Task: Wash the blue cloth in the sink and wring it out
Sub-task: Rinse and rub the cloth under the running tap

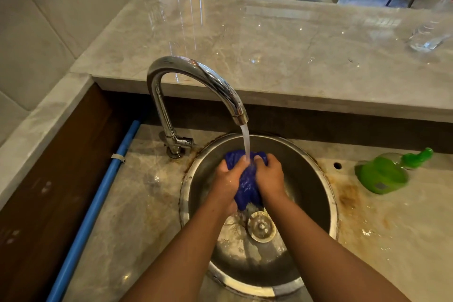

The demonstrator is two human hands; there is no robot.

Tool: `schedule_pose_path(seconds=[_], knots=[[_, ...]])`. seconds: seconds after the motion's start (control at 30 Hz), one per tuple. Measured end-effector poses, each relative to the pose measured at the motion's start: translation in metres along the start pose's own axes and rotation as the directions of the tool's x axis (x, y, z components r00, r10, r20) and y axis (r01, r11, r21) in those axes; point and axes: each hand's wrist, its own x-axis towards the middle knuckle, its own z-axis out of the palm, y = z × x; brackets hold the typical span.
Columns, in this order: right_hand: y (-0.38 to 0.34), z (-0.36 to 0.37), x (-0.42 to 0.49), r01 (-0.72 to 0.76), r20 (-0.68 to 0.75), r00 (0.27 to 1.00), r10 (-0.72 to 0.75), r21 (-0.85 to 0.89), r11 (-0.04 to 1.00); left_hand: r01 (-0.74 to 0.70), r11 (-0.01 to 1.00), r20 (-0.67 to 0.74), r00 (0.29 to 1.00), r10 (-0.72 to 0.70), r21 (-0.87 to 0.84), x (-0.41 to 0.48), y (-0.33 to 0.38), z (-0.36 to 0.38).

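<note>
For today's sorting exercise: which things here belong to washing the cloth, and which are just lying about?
In use:
crumpled blue cloth
left hand
right hand
curved chrome tap, running
round steel sink

Lying about:
green plastic bottle, on its side
clear glass
blue pipe

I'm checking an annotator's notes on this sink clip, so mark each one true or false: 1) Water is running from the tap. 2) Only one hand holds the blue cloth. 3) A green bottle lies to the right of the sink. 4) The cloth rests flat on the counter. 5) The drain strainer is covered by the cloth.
1) True: the tap pours a stream onto the blue cloth.
2) False: the left hand and the right hand both grip it.
3) True: the green bottle lies on its side there.
4) False: it is bunched up, held over the sink.
5) False: the drain strainer shows below the cloth.
</note>
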Motion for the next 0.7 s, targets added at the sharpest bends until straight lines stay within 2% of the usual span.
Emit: schedule_pose_path(seconds=[0.07,0.13,0.23,0.3,0.37,0.5,0.57,0.63,0.7], knots=[[-0.003,-0.003,-0.011,0.021,-0.017,1.0,-0.019,0.127,0.992,0.002,1.0,-0.085,0.996,-0.003,-0.016,0.006,0.005,-0.001],[-0.008,-0.002,-0.027,0.14,-0.002,0.99,-0.141,0.163,0.977,0.016,0.999,-0.164,0.986,-0.009,0.038,0.009,0.013,0.001],[-0.016,0.006,-0.046,0.322,0.031,0.946,-0.323,0.024,0.946,0.102,0.99,-0.156,0.984,-0.086,0.094,0.002,0.018,0.012],[-0.018,0.009,-0.042,0.346,0.018,0.938,-0.346,-0.091,0.934,0.124,0.989,-0.102,0.988,-0.116,0.079,-0.004,0.013,0.016],[-0.016,0.005,-0.027,0.292,-0.001,0.956,-0.294,-0.098,0.951,0.101,0.992,-0.06,0.993,-0.097,0.072,-0.006,0.007,0.013],[-0.01,-0.006,-0.003,0.071,0.018,0.997,-0.071,-0.006,0.997,0.036,0.999,0.01,0.999,-0.036,-0.026,-0.012,0.008,0.01],[-0.006,-0.011,-0.002,0.048,0.008,0.999,-0.048,0.041,0.998,0.001,1.0,-0.017,1.0,-0.001,-0.015,-0.014,0.012,0.011],[-0.009,-0.018,-0.003,0.019,-0.012,1.0,-0.017,0.177,0.984,-0.008,1.0,-0.054,0.999,0.009,0.006,-0.01,0.015,0.005],[-0.013,-0.024,-0.006,-0.028,0.018,1.0,0.024,0.309,0.951,0.023,0.995,-0.094,0.996,-0.013,0.1,-0.007,0.018,-0.004]])
